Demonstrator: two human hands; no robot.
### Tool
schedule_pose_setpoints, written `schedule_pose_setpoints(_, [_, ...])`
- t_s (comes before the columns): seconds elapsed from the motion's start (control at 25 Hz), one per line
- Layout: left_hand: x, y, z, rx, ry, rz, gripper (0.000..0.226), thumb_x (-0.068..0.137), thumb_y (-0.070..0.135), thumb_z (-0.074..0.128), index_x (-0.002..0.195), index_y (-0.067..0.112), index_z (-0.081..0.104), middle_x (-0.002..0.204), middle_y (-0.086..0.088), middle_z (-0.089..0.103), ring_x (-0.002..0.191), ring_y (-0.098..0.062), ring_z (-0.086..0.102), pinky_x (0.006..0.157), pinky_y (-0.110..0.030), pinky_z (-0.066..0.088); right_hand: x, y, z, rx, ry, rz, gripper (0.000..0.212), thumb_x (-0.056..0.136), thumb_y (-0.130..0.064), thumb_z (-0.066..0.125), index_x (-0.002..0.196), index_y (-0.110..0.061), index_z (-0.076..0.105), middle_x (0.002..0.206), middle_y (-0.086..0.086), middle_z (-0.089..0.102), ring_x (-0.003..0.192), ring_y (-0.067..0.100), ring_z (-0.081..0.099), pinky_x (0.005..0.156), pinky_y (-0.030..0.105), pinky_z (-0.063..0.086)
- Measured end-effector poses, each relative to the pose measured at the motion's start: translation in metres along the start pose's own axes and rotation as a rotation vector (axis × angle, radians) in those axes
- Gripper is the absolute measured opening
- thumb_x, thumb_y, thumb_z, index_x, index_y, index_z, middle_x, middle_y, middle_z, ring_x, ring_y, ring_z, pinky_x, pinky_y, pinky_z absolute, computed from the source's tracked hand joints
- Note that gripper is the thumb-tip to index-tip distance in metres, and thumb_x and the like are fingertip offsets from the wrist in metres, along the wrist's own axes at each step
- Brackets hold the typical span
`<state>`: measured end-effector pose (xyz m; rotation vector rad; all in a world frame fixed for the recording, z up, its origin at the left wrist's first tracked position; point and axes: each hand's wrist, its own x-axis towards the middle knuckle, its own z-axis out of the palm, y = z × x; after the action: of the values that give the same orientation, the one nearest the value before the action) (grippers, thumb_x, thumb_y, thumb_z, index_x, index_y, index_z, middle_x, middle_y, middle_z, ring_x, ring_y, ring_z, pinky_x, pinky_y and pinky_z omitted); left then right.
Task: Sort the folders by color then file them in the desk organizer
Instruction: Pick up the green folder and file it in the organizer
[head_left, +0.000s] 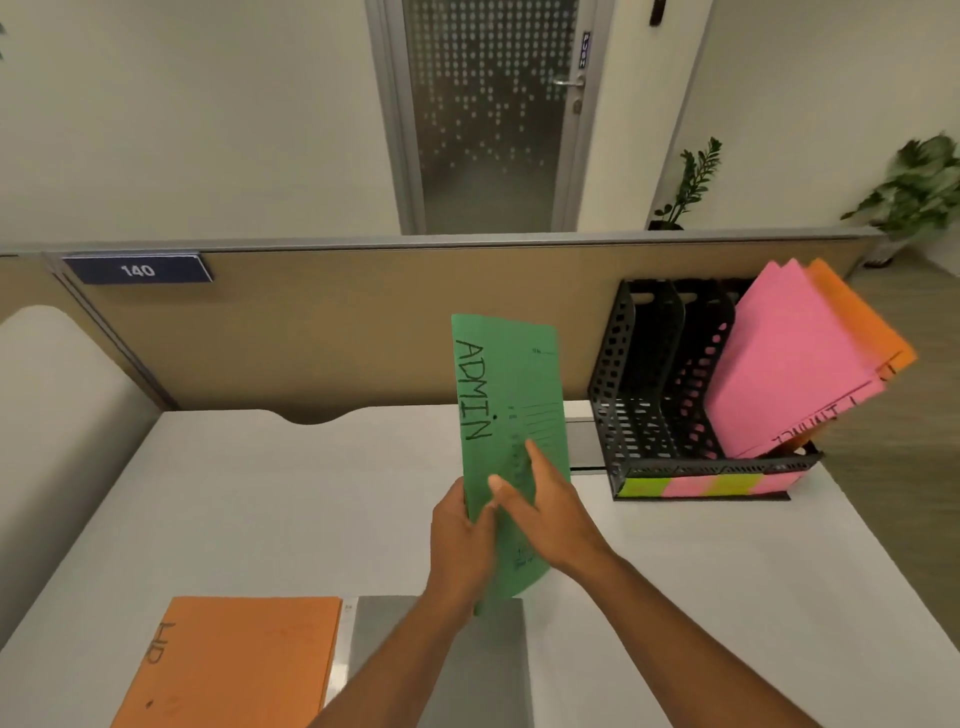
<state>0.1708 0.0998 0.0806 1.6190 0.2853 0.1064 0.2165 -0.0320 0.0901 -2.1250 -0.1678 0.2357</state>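
A green folder (506, 384) marked ADMIN stands upright in the air above the desk's middle. My left hand (460, 540) grips its lower left edge. My right hand (545, 509) lies on its front face, thumb and fingers spread over the paper. The black mesh desk organizer (644, 384) stands at the back right. Pink folders (795, 364) lean in its right slot, with an orange folder (867, 327) behind them. Its two left slots hold nothing. Another orange folder (234, 665) marked HR lies flat at the desk's near left.
The white desk (270, 509) ends at a tan partition (363, 322) carrying a blue 140 sign (137, 270). A grey panel (467, 670) lies under my forearms. Coloured sticky labels (711, 486) line the organizer's front. Plants and a glass door stand beyond.
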Motion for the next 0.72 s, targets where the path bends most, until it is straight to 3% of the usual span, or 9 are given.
schedule_pose_setpoints(0.16, [-0.044,0.013,0.046,0.051,-0.059,0.149,0.06,0.104,-0.004,0.053,0.14,0.043,0.052,0.135,0.024,0.067,0.128,-0.003,0.064,0.105,-0.028,0.057,-0.04,-0.034,-0.046,0.066,0.091,-0.044,0.119,0.072,-0.094,0.057,0.163,-0.036,0.007,0.167,-0.013,0.03,0.149,0.01,0.037,0.12,0.047,0.04])
schedule_pose_setpoints(0.28, [-0.071,0.023,0.081,0.092,-0.107,0.265,0.073,0.105,-0.002,0.055,0.134,0.064,0.043,0.128,0.038,0.064,0.12,0.005,0.065,0.094,-0.017,0.059,-0.07,-0.048,-0.083,0.028,0.249,-0.096,0.112,0.076,-0.085,0.062,0.162,-0.036,0.01,0.164,-0.012,0.034,0.147,0.01,0.039,0.118,0.044,0.042])
schedule_pose_setpoints(0.36, [-0.085,0.029,0.102,0.105,-0.123,0.317,0.075,0.106,-0.002,0.053,0.125,0.07,0.044,0.117,0.036,0.068,0.106,-0.003,0.071,0.083,-0.023,0.062,-0.087,-0.054,-0.106,0.004,0.348,-0.136,0.099,0.084,-0.072,0.063,0.162,-0.034,0.014,0.162,-0.01,0.038,0.146,0.011,0.041,0.118,0.042,0.043])
schedule_pose_setpoints(0.44, [-0.101,0.037,0.126,0.1,-0.124,0.353,0.066,0.108,-0.002,0.051,0.121,0.062,0.049,0.109,0.028,0.07,0.098,-0.014,0.071,0.08,-0.036,0.062,-0.107,-0.061,-0.131,0.0,0.434,-0.191,0.086,0.09,-0.061,0.061,0.161,-0.034,0.02,0.157,-0.01,0.045,0.141,0.01,0.046,0.115,0.04,0.046])
schedule_pose_setpoints(0.48, [-0.107,0.039,0.138,0.137,-0.137,0.37,0.057,0.108,-0.002,0.05,0.122,0.054,0.051,0.106,0.023,0.071,0.096,-0.015,0.071,0.081,-0.036,0.062,-0.117,-0.064,-0.144,-0.014,0.478,-0.22,0.08,0.093,-0.057,0.059,0.16,-0.034,0.022,0.154,-0.009,0.049,0.137,0.011,0.051,0.112,0.039,0.049])
schedule_pose_setpoints(0.6, [-0.133,0.041,0.178,0.216,-0.164,0.408,0.033,0.114,0.011,0.041,0.13,0.034,0.059,0.111,0.01,0.077,0.112,-0.011,0.071,0.098,-0.023,0.057,-0.15,-0.068,-0.186,-0.085,0.627,-0.302,0.067,0.097,-0.049,0.054,0.157,-0.033,0.028,0.142,-0.006,0.058,0.122,0.012,0.061,0.099,0.032,0.058])
schedule_pose_setpoints(0.68, [-0.159,0.047,0.202,0.295,-0.269,0.45,0.038,0.109,0.003,0.049,0.137,0.029,0.048,0.115,0.018,0.068,0.119,-0.003,0.063,0.096,-0.006,0.048,-0.174,-0.065,-0.218,-0.115,0.713,-0.348,0.06,0.099,-0.046,0.051,0.154,-0.029,0.035,0.125,-0.006,0.065,0.103,0.008,0.065,0.084,0.022,0.06])
schedule_pose_setpoints(0.72, [-0.171,0.047,0.217,0.298,-0.266,0.445,0.048,0.104,-0.001,0.051,0.141,0.03,0.044,0.117,0.019,0.061,0.122,-0.007,0.06,0.092,0.001,0.043,-0.185,-0.064,-0.234,-0.128,0.741,-0.368,0.057,0.099,-0.045,0.049,0.152,-0.027,0.038,0.113,-0.007,0.067,0.09,0.006,0.066,0.074,0.018,0.059])
